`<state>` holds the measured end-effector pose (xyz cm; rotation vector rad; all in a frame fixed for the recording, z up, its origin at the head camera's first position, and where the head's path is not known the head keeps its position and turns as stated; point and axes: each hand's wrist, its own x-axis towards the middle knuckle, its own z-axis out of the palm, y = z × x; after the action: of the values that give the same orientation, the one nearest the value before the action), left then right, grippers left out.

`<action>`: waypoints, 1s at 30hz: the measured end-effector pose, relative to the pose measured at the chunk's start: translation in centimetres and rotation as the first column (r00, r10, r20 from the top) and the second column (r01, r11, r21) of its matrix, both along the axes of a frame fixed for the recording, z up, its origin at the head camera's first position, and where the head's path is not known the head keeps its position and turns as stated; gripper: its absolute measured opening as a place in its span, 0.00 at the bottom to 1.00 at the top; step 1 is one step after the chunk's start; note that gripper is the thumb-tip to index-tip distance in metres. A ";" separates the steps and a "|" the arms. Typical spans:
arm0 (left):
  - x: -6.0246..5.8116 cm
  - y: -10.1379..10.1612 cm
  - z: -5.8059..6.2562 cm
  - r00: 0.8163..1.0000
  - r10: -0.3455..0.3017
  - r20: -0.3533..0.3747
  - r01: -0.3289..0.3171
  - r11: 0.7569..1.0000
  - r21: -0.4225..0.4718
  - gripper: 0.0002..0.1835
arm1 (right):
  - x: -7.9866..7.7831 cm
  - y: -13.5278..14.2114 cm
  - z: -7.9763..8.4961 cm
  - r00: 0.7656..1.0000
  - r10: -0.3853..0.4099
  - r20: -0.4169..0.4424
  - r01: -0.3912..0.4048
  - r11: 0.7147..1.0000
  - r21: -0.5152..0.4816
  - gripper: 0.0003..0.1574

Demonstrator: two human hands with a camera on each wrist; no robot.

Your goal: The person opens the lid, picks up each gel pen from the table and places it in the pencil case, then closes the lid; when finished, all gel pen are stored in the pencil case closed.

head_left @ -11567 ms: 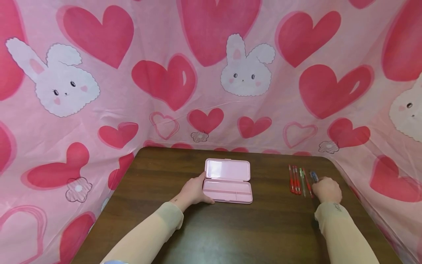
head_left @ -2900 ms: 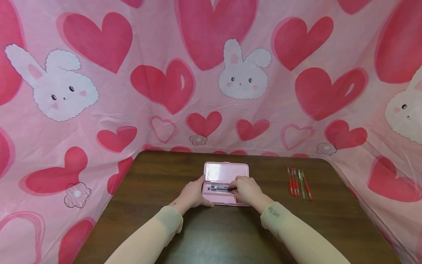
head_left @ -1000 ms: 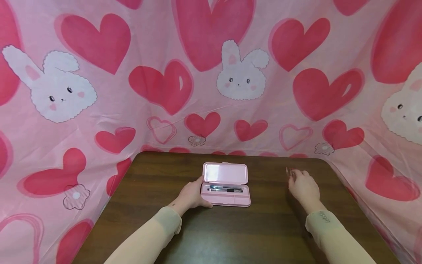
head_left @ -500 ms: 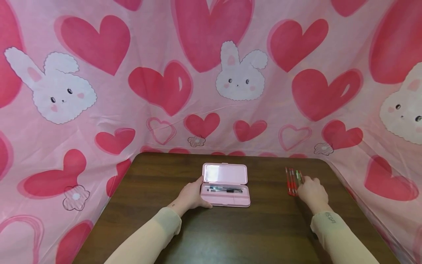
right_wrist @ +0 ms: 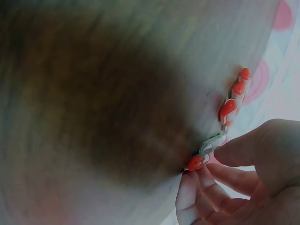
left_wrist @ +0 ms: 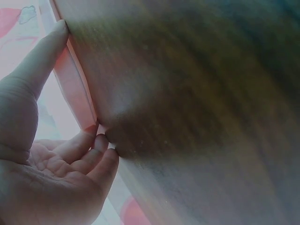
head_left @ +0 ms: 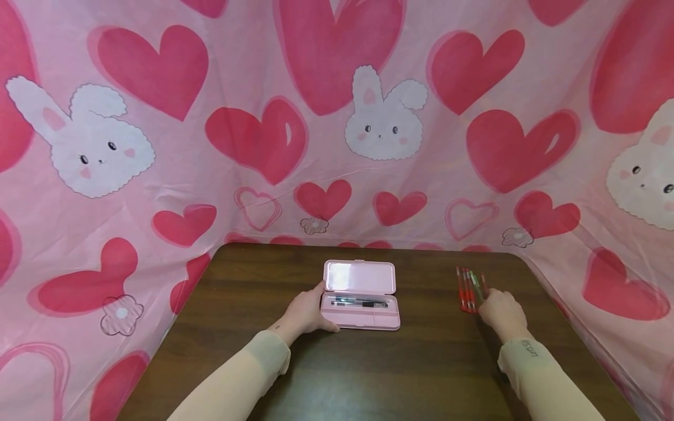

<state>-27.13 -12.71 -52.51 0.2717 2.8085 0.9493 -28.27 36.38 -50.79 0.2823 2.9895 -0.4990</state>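
Note:
A pink pencil case [head_left: 359,278] lies with its lid up on the table, with dark pens [head_left: 363,303] in its long rear compartment. My left hand [head_left: 304,313] holds the case's left end; in the left wrist view the thumb rests along one side and the fingers are curled at the corner. To the right, my right hand [head_left: 504,316] is at a row of pens. Its thumb and fingers pinch a green pen [right_wrist: 212,143] and a red-ended pen [right_wrist: 195,162] together. More red pens [head_left: 466,290] lie just left of it.
The dark wooden table [head_left: 337,374] has rounded far corners. Pink cloth [head_left: 326,152] with hearts and rabbits hangs around its far side and both flanks.
Dark pens have gone into the case, which held none at first. My right hand has since returned to the pen row and slid right onto the green and red pens. The left hand stays.

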 end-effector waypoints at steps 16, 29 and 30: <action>0.1 0.0 0.0 1.000 0.009 0.012 -0.009 1.000 -0.002 0.70 | -0.3 0.0 -0.3 0.999 -0.009 -0.045 0.009 1.000 0.006 0.22; 0.2 -0.1 0.1 1.000 0.010 0.012 -0.010 1.000 -0.004 0.70 | -0.3 -1.9 1.1 0.993 -0.031 -0.110 0.028 0.999 -0.034 0.32; 0.2 -0.2 0.1 1.000 0.011 0.014 -0.011 1.000 -0.003 0.70 | -0.2 -2.2 1.3 0.992 -0.031 -0.121 0.027 0.999 -0.037 0.32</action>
<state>-26.92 -12.86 -52.39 0.2488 2.8017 0.9455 -28.51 34.15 -49.49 0.3032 3.0946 -0.5923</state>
